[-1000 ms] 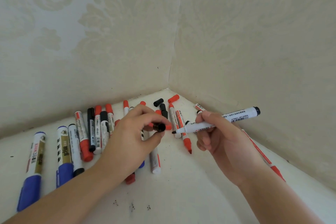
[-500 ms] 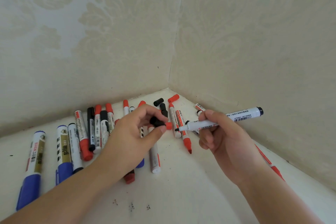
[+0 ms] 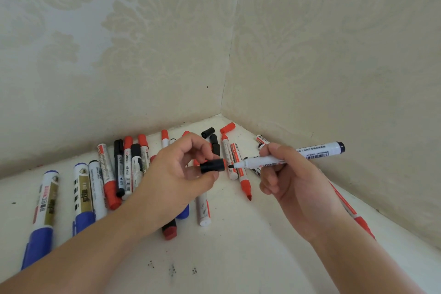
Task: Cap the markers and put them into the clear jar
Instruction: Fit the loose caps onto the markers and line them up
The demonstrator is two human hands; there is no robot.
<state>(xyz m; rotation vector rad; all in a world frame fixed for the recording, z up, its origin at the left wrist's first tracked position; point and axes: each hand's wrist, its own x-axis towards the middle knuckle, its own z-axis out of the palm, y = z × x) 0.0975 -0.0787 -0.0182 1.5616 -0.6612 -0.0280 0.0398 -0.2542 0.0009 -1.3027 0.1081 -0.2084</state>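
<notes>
our left hand [image 3: 174, 181] pinches a black cap [image 3: 212, 165], its mouth just short of the tip of the white marker [image 3: 288, 159] gripped in our right hand [image 3: 293, 179], above scattered markers [image 3: 112, 174] on a white table [image 3: 238, 246].

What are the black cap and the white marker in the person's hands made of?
The black cap looks like smooth moulded plastic with a slight sheen. The white marker also looks plastic: a glossy white barrel with printed text and a barcode, a dark end plug, and a small dark tip, probably felt, though it is too small to be sure.
</notes>
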